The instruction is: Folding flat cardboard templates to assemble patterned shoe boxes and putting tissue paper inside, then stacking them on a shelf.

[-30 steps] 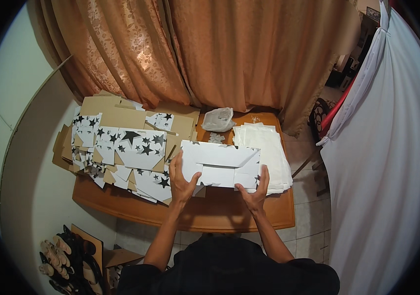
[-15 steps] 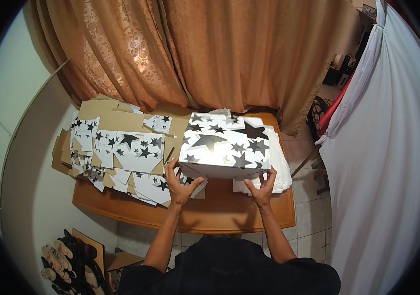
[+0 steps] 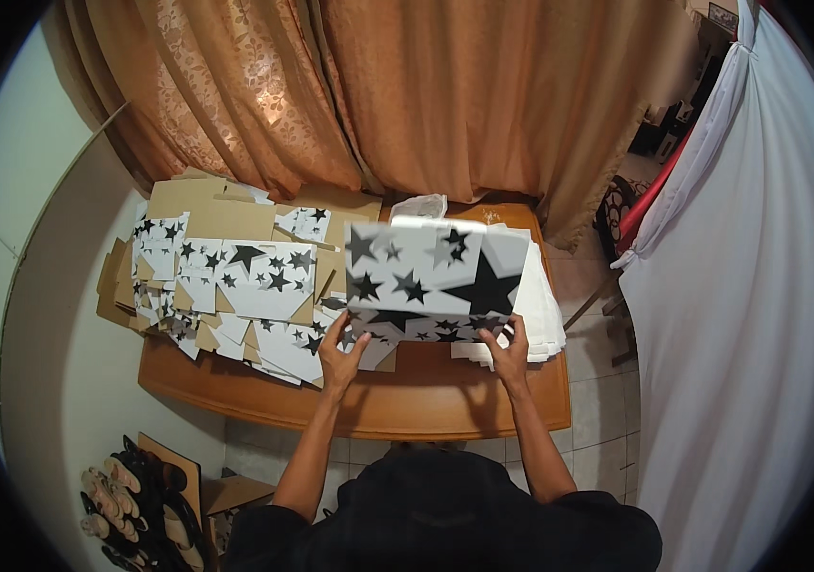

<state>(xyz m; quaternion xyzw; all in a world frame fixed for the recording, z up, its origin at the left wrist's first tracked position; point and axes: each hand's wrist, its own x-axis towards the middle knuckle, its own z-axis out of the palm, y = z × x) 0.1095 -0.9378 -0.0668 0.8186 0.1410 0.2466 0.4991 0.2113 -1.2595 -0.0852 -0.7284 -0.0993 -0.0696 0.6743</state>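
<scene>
There is only the one view, from a camera worn on the person's head, looking steeply down and forward over the table (image 3: 445, 405) toward the curtains (image 3: 407, 105) behind its far edge. It sits close above (the person's own dark-clad shoulders fill the lower edge). The wide fisheye lens bends the table's near edge and takes in floor tiles (image 3: 607, 410) off its right end and the wall (image 3: 54, 315) at left.

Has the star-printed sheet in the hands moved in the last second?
Yes. The star-printed sheet has flipped from white side to star side and now stands higher against the wooden table.
</scene>
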